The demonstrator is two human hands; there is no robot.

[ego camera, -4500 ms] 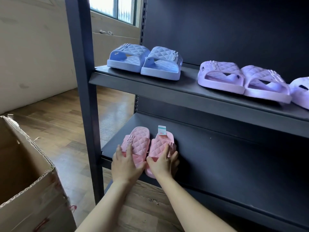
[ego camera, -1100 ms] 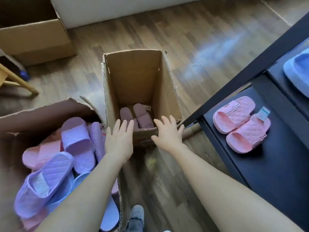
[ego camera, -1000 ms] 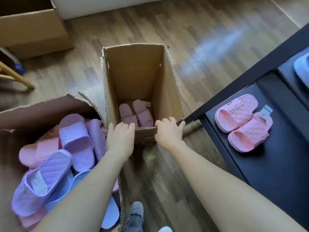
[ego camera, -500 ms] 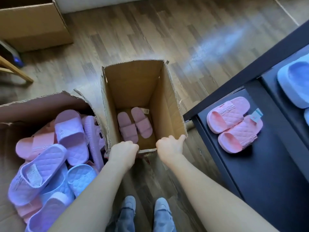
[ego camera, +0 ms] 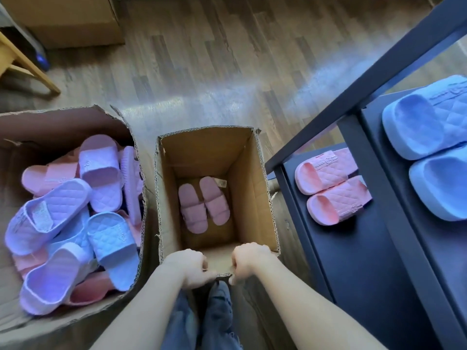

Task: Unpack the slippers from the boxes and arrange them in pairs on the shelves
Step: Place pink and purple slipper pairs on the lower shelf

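L hand (ego camera: 188,267) & R hand (ego camera: 249,261) each grip near rim of narrow cardboard box (ego camera: 260,188) on floor. Inside: 2 pink slippers (ego camera: 203,204), 1 paper tag (ego camera: 221,183), print unreadable. Lower shelf (ego camera: 353,261): 2-slipper pink pair (ego camera: 331,185). Upper shelf (ego camera: 442,248): 2-slipper blue pair (ego camera: 429,147). Strap logos illegible.

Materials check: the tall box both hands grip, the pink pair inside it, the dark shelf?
Tall box: corrugated cardboard, matte brown; fluting shows along the cut rim. Pink pair: probably moulded foam or rubber, matte, one-piece with textured straps. Dark shelf: looks like painted metal, smooth with a faint sheen; not certain.
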